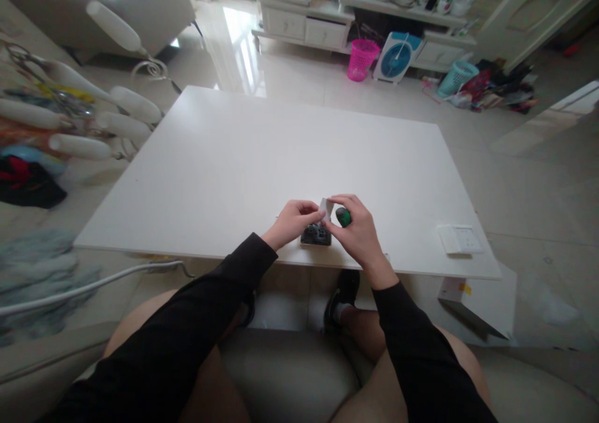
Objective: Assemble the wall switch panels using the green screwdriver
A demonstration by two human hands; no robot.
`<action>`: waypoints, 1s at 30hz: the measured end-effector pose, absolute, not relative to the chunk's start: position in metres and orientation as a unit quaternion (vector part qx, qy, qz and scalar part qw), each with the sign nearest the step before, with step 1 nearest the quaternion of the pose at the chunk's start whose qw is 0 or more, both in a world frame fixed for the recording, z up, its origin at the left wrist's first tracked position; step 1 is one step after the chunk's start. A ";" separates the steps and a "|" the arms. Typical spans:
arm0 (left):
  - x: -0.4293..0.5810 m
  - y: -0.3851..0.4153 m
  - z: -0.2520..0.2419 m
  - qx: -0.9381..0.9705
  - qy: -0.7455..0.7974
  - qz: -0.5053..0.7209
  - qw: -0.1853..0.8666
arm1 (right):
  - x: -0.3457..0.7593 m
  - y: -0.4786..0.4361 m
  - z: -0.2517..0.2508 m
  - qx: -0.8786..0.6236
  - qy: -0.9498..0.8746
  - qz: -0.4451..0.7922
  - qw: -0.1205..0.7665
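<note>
Near the front edge of the white table [262, 161], my left hand [296, 219] and my right hand [356, 226] hold a small white piece [326, 209] between them. The fingers of both hands pinch it from either side. Just under it, a black part with small fittings [316, 235] rests on the table, partly covered by my fingers. A green and black rounded object [344, 216], perhaps a tool handle, shows beside the fingers of my right hand; whether that hand grips it is unclear.
White socket plates [461, 239] lie at the table's right front corner. A white lamp with several arms [135, 103] stands by the left edge. Beyond the table are a pink basket [362, 60] and a blue fan [395, 60].
</note>
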State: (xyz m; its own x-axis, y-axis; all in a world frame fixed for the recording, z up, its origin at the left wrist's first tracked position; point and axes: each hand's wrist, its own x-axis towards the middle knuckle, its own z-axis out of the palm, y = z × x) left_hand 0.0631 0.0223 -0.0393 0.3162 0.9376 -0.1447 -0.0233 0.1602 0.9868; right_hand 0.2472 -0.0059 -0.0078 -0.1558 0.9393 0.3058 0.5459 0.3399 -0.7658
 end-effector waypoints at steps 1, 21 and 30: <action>0.063 0.022 -0.039 0.521 0.445 0.383 0.619 | 0.248 -0.006 -0.009 -0.509 -0.729 0.252 0.382; 0.047 0.019 -0.064 0.763 0.483 0.183 0.388 | 0.275 -0.001 -0.036 -0.548 -0.781 0.256 0.159; 0.049 0.009 -0.060 0.828 0.480 0.078 0.279 | 0.266 0.002 -0.053 -0.520 -0.787 0.288 0.164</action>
State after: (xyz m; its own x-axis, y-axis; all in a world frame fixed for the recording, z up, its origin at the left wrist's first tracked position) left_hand 0.0491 0.0086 -0.0595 0.5276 0.8380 -0.1391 0.7512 -0.3838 0.5371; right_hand 0.2658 0.0022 -0.0533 -0.4043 0.9137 -0.0409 0.7249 0.2928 -0.6236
